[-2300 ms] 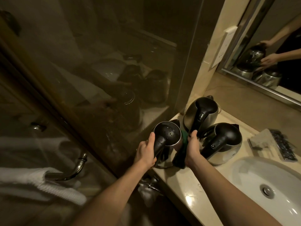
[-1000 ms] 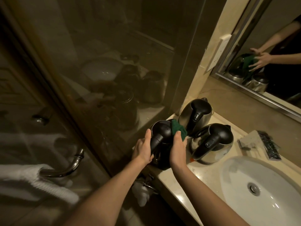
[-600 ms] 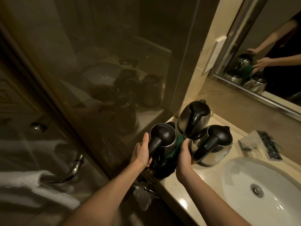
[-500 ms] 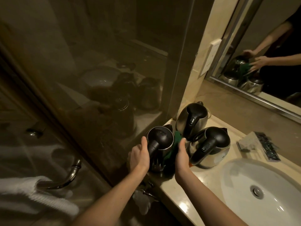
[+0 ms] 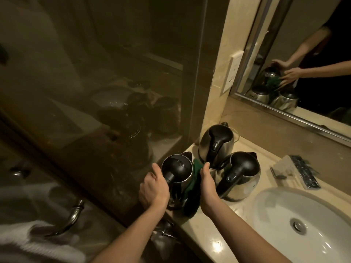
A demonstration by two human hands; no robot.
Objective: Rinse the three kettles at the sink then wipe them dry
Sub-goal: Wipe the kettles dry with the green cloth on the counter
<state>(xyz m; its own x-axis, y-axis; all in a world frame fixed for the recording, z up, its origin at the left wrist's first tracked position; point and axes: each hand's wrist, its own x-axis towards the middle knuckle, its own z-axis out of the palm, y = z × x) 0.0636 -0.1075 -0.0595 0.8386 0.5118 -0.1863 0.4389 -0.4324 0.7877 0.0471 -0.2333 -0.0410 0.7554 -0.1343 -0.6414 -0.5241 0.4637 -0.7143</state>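
Observation:
Three steel kettles with black lids and handles stand at the left end of the counter (image 5: pixel 207 234). The nearest kettle (image 5: pixel 178 170) is at the counter's corner; my left hand (image 5: pixel 154 188) grips its black handle. My right hand (image 5: pixel 208 184) presses a dark green cloth (image 5: pixel 192 185) against that kettle's right side. A second kettle (image 5: pixel 216 143) stands behind, by the wall. The third kettle (image 5: pixel 239 175) sits to the right, close to the white sink (image 5: pixel 284 209).
A glass shower partition (image 5: pixel 114 111) rises directly left of the counter, with a chrome handle (image 5: pixel 72 219) and a white towel (image 5: pixel 28 242) below. A mirror (image 5: pixel 303 63) hangs behind. A folded packet (image 5: pixel 296 170) lies beside the sink.
The near kettle has come down from a tilted, lifted pose to standing on the counter. My right hand moved the cloth from the lid down to the kettle's right side.

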